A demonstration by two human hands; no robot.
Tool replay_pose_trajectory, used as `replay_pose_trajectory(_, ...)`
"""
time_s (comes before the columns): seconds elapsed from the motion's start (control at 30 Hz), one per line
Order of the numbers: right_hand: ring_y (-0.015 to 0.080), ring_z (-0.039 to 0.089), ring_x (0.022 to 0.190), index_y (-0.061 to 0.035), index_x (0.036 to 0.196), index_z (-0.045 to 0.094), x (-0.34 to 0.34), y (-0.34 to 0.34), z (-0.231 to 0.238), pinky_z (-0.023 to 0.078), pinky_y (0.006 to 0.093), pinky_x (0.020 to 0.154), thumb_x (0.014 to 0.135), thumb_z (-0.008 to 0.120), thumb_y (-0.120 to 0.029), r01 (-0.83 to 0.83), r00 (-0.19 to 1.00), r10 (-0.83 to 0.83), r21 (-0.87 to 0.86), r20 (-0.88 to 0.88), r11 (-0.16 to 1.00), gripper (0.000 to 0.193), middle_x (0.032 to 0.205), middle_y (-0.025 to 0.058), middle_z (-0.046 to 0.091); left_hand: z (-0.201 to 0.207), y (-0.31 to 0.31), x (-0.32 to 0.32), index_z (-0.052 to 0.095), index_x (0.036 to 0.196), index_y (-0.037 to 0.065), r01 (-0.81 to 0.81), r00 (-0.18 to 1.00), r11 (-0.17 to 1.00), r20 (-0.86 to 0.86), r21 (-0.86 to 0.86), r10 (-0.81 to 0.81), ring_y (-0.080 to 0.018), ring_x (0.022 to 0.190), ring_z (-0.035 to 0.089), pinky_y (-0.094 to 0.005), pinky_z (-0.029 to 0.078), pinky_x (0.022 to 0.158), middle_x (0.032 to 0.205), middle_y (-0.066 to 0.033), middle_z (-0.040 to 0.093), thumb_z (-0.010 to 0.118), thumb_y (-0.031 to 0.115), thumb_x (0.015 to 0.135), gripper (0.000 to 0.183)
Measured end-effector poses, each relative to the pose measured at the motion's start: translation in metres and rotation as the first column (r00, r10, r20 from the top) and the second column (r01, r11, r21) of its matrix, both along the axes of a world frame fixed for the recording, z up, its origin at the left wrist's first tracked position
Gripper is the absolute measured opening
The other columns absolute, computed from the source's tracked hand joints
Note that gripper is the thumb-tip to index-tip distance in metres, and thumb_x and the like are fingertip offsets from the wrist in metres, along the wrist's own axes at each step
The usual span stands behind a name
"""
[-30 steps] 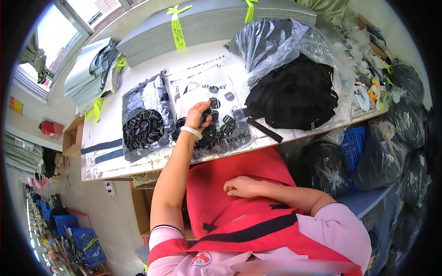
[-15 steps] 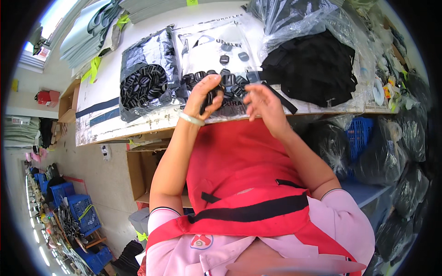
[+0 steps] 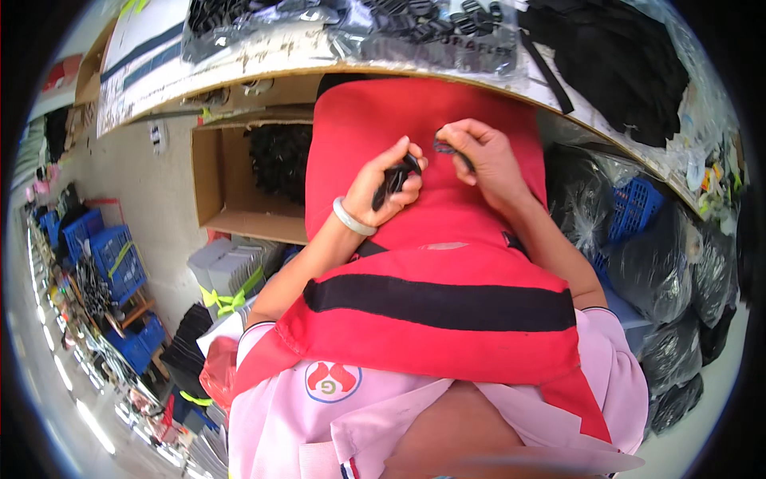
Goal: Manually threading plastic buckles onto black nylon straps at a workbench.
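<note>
Over the apron [image 3: 463, 215], the left hand [image 3: 383, 185], fingers curled, cups black buckles [image 3: 388, 188]; at the apron's right, the right hand [image 3: 488, 160], bent inward, pinches one buckle [image 3: 444, 145].

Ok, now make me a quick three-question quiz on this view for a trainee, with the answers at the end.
1. True or false: the right hand is empty.
2. Which wrist wears the pale bangle?
3. Pick one. Compared with the white table, the open cardboard box sits: A, on top of it; B, lower than its top; C, hung from its front edge.

Key:
1. False; it pinches a small black piece.
2. The left one.
3. B.
</note>
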State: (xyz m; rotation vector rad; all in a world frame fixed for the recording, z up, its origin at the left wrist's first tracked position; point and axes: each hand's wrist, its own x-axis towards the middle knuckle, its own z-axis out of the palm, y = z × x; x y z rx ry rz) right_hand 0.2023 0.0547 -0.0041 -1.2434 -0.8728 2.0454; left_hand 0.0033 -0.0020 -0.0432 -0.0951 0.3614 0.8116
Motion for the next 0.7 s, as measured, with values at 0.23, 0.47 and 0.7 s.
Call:
replay_pose_trajectory(0.23, 0.0026, 0.049, 0.071, -0.0028, 0.112, 0.063, -0.021, -0.015, 0.031, 0.039, 0.0181, 0.061, 0.095, 0.058, -0.013, -0.478, 0.878, 0.447, 0.246, 0.172, 0.843, 0.021, 0.081, -0.0026, 0.058, 0.005, -0.01, 0.002, 0.058, 0.109, 0.0, -0.09, 0.989, 0.988, -0.128, -0.124, 0.074, -0.0272, 0.093, 0.068, -0.042, 0.06, 0.077, 0.098, -0.012, 0.065, 0.042, 0.038, 0.102, 0.042)
replay_pose_trajectory(0.47, 0.0089, 0.055, 0.09, -0.0036, 0.122, 0.059, -0.001, -0.013, 0.022, 0.046, 0.0242, 0.082, 0.095, 0.049, -0.002, -0.466, 0.876, 0.365, 0.363, 0.314, 0.807, 0.028, 0.105, 0.0036, 0.059, -0.007, -0.014, -0.007, 0.061, 0.101, 0.005, 0.007, 0.989, 0.999, -0.15, -0.052, -0.015, -0.02, 0.074, 0.067, -0.0259, 0.054, 0.052, 0.086, -0.0074, 0.064, 0.055, 0.03, 0.098, 0.026)
replay_pose_trajectory(0.7, 0.0117, 0.059, 0.102, 0.0002, 0.12, 0.057, 0.003, -0.003, 0.025, 0.048, 0.0257, 0.089, 0.09, 0.056, 0.002, -0.357, 0.93, 0.329, 0.196, 0.162, 0.913, 0.03, 0.105, 0.0065, 0.064, 0.001, -0.013, -0.006, 0.059, 0.101, 0.001, 0.031, 0.951, 0.999, -0.31, 0.036, -0.018, -0.0169, 0.067, 0.059, -0.0196, 0.044, 0.041, 0.082, -0.0071, 0.06, 0.057, 0.019, 0.097, 0.018)
